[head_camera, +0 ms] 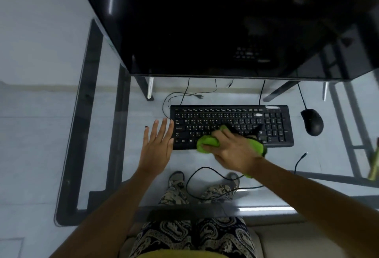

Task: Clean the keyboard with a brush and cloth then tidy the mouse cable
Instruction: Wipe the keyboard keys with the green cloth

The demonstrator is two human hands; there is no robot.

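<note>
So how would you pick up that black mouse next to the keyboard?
Come down from above onto the black mouse and pinch its two long sides around the rounded hump. It lies flat on the glass desk, right of the black keyboard, with bare glass on both sides. Its cable leaves the far end, so lift gently.

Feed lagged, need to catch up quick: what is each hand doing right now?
Left hand: open, fingers spread, flat at the left end of the keyboard, holding nothing.
Right hand: closed on the green cloth, pressing it on the keys.
</note>
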